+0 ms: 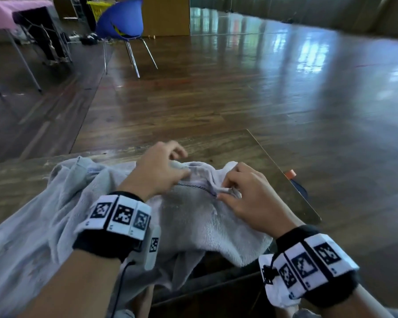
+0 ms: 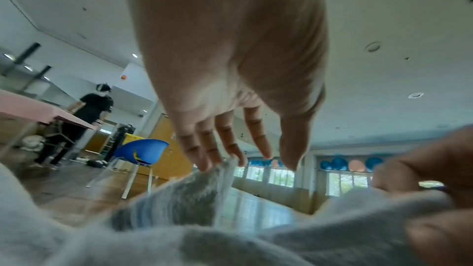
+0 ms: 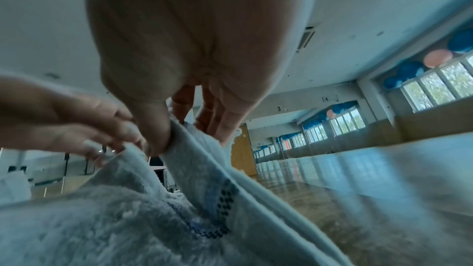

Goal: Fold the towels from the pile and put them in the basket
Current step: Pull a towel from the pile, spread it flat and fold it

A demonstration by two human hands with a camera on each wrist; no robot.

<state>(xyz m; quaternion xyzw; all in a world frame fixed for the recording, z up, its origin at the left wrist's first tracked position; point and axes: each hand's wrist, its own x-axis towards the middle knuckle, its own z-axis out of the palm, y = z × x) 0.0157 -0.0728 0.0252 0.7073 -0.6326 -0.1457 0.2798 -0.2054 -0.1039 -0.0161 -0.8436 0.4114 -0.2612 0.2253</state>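
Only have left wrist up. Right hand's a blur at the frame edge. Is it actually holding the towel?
Observer: Yes. In the right wrist view, the right hand pinches a raised fold of the towel between thumb and fingers.
Operator: What's the towel lying on?
Observer: In the head view, it lies bunched on a wooden table, with its near part draped over the table's near edge.
Operator: How do the hands sit relative to each other?
Observer: In the head view, the left hand grips the same bunched ridge close beside the right hand, not touching it. A dark stitched stripe runs between them.
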